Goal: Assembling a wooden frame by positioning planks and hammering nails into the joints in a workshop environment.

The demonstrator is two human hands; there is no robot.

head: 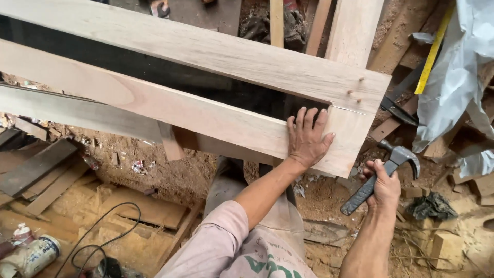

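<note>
Left hand [307, 138] flat at frame [216, 87] corner, right hand [385, 186] holding hammer [378, 177] beside edge

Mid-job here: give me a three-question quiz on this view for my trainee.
1. True or false: the left hand lies flat on the wooden frame.
2. What does the right hand hold? A) claw hammer B) saw C) chisel
3. Fill in: near the frame's corner joint, small wooden ___ show in the upper rail.

Key: 1 true. 2 A, the claw hammer, grip closed round its dark handle. 3 pegs.
</note>
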